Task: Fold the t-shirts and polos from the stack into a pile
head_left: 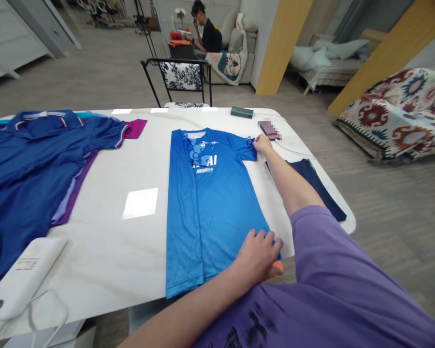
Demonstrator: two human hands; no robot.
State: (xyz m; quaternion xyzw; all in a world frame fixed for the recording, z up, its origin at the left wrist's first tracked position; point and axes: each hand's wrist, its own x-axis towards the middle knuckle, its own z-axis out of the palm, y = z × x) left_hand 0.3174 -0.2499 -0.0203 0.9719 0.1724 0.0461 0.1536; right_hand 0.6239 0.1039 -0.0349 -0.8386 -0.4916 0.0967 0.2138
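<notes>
A bright blue T-shirt (224, 203) with white lettering lies on the white table (105, 261). Its left side is folded over toward the middle, partly covering the printed picture on the chest. My right hand (263, 144) reaches far out and pinches the end of the short sleeve on the right. Near the table's front edge, my left hand (259, 253) grips the lower right corner of the hem, fingers on top and thumb below. A small orange patch (277, 266) shows beside that thumb; I cannot tell what it is.
Left, a pile of spread shirts has a navy polo (50, 159) on top. A white device (25, 278) with a cable sits front left. On the right are dark folded cloth (317, 186), a phone (270, 130) and a dark green box (241, 112). A chair (181, 77) and seated person (208, 34) are beyond.
</notes>
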